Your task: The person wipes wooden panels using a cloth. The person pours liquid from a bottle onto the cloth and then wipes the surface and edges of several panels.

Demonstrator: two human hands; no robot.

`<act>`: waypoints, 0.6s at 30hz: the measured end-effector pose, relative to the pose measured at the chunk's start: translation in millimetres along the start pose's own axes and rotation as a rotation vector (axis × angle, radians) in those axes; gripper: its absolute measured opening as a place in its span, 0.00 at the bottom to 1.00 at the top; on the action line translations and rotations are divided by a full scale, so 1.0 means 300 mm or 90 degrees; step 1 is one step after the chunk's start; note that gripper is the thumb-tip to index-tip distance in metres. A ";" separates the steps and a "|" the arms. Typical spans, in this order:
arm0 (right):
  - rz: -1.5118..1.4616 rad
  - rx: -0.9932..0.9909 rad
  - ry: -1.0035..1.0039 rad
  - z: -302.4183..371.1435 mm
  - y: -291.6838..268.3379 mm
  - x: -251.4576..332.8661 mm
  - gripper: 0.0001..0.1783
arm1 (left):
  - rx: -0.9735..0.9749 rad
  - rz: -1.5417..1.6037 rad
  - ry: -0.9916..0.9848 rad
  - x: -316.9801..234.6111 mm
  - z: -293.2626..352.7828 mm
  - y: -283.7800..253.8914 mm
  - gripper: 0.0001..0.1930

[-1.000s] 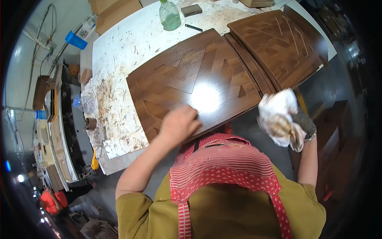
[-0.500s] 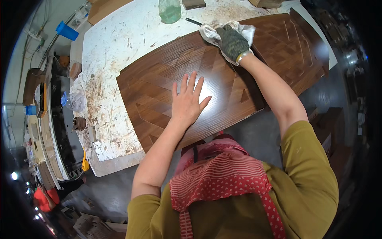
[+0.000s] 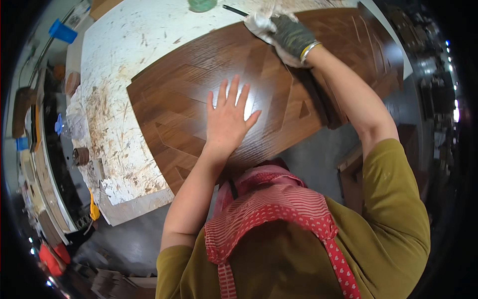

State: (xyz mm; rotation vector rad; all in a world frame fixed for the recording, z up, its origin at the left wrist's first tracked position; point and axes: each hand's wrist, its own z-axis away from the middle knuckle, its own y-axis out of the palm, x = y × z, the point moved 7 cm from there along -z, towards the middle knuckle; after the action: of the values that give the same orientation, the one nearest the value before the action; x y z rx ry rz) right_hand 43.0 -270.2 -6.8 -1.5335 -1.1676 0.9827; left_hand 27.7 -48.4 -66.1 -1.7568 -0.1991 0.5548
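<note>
My left hand [image 3: 229,119] is bare and rests flat, fingers spread, on a glossy dark-brown wooden panel [image 3: 169,99] with an inlaid geometric pattern. My right hand [image 3: 295,37] wears a dark green knit glove and is closed on a crumpled white cloth [image 3: 260,25], pressed to the wood near the far edge. Part of the cloth hangs out under the glove toward the wrist. Beyond a dark gap, partly under my right forearm, lies a second patterned brown panel [image 3: 343,30]. A thin black-handled tool [image 3: 235,10] lies just left of the cloth.
The panels lie on a white, brown-stained worktable [image 3: 114,99] and overhang its near edge. A greenish glass jar [image 3: 201,4] stands at the far side. Along the left edge are a blue cup [image 3: 62,32], clear plastic [image 3: 74,124] and a brown roll [image 3: 80,156]. Far left, a person in red [image 3: 52,259].
The whole view has shifted a little, so the table sits further left and up. My right hand with the cloth has moved slightly rightward along the wood; my left hand stays flat in place.
</note>
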 end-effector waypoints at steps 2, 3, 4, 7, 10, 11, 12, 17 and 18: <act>0.040 -0.019 -0.082 0.159 0.098 0.011 0.17 | -0.003 0.006 0.004 0.004 -0.003 0.001 0.32; 0.005 0.045 -0.056 0.297 0.018 0.089 0.18 | -0.012 0.001 -0.017 0.022 0.012 0.002 0.32; -0.045 0.011 -0.029 0.460 -0.008 0.074 0.18 | -0.017 -0.006 -0.016 0.023 0.016 -0.002 0.32; -0.092 0.279 -0.083 0.925 -0.073 0.057 0.25 | -0.014 -0.006 -0.015 0.023 0.020 0.007 0.32; -0.238 0.746 0.103 1.034 -0.213 0.012 0.28 | -0.013 -0.012 0.000 0.019 0.024 0.018 0.32; -0.189 0.799 0.204 0.969 -0.255 -0.032 0.28 | -0.009 -0.016 -0.005 0.020 0.024 0.022 0.32; -0.284 0.543 0.200 0.897 -0.280 -0.086 0.26 | -0.008 -0.014 0.001 0.013 0.022 0.021 0.32; 0.099 0.087 -0.030 0.520 -0.274 0.119 0.23 | -0.026 -0.023 0.015 0.012 0.025 0.005 0.30; 0.097 0.081 0.060 0.601 -0.102 0.122 0.22 | -0.026 -0.021 0.033 -0.017 0.014 0.000 0.30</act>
State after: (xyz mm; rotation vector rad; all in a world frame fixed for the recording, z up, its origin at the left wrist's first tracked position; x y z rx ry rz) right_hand -126.6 -194.4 -21.9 -1.5667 -0.9157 1.0532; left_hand 21.3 -47.0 -65.4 -1.8030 -0.2035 0.4838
